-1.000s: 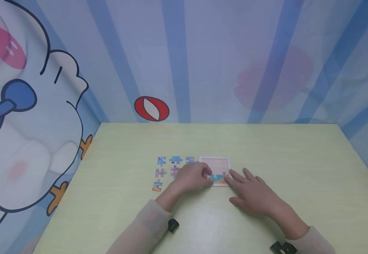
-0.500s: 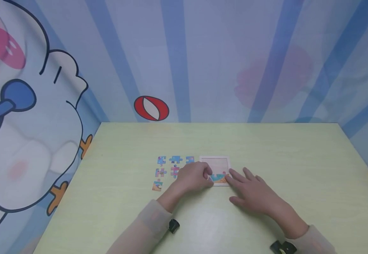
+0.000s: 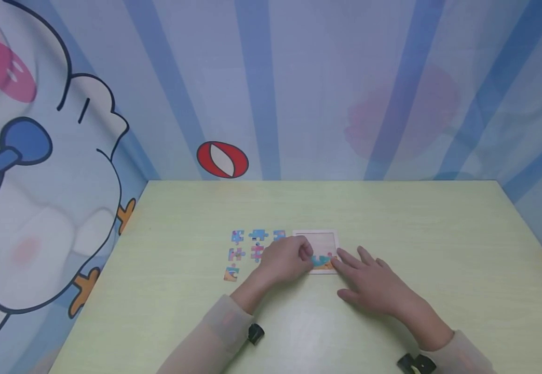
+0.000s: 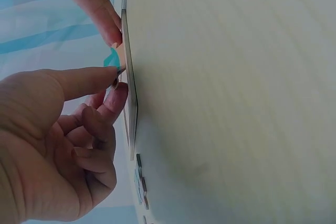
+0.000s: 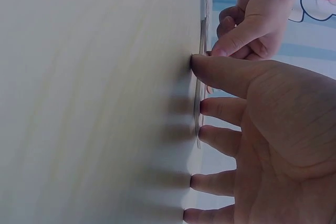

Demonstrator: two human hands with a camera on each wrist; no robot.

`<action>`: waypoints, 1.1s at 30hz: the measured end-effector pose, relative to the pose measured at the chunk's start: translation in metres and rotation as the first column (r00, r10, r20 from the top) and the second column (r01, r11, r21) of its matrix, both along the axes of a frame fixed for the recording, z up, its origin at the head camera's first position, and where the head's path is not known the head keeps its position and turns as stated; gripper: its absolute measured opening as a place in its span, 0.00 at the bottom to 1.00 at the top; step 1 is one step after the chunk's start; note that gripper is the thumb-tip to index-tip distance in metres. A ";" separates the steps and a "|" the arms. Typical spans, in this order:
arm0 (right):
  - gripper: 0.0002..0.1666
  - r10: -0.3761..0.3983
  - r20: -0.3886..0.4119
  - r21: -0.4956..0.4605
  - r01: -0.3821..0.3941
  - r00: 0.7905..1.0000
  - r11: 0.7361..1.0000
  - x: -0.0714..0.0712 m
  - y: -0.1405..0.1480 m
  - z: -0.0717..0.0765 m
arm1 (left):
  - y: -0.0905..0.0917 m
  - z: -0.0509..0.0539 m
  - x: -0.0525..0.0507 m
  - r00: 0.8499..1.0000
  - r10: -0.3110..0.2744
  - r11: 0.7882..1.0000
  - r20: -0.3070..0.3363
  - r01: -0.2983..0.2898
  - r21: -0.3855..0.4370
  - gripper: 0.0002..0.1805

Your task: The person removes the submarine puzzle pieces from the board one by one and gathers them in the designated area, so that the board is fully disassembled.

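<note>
A small puzzle frame (image 3: 315,231) with a pale rim lies flat on the table. Joined teal and orange puzzle pieces (image 3: 321,262) fill part of its near side. My left hand (image 3: 284,261) is over the frame's near left corner. Between its thumb and a finger it pinches a puzzle piece (image 4: 116,80), seen edge-on and mostly covered in the left wrist view. With fingers spread, my right hand (image 3: 376,287) touches the frame's right side and the joined pieces; its other fingertips and thumb rest on the table in the right wrist view.
Left of the frame lie several loose puzzle pieces, among them a blue one (image 3: 258,235), a pink one (image 3: 236,254) and an orange one (image 3: 231,274). My left hand and forearm partly cover that group. A patterned cloth wall (image 3: 322,104) rises behind the pale table (image 3: 416,223).
My left fingers have shifted very slightly at the frame's near left corner, covering the pinched piece more. My right hand stays in place.
</note>
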State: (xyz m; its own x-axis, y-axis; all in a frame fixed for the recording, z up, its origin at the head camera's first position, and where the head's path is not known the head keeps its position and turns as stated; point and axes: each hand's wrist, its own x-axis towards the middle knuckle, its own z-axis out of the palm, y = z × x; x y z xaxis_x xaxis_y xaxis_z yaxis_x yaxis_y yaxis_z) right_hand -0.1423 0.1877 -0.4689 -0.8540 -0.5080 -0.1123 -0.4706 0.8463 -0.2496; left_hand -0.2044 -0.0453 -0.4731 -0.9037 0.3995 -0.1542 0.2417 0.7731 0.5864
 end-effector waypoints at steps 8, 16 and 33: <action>0.40 0.001 -0.005 0.000 -0.001 1.000 1.000 0.000 0.000 0.000 | -0.003 0.001 0.000 1.000 -0.012 0.999 -0.002 0.012 0.043 0.06; 0.40 -0.007 -0.001 -0.002 0.007 1.000 1.000 0.000 -0.001 0.001 | -0.021 0.009 0.004 0.997 0.019 0.991 0.074 -0.028 0.134 0.06; 0.40 -0.006 -0.004 -0.011 0.006 1.000 1.000 0.001 0.000 -0.001 | -0.084 0.010 0.010 0.984 0.095 0.974 0.151 -0.123 0.191 0.08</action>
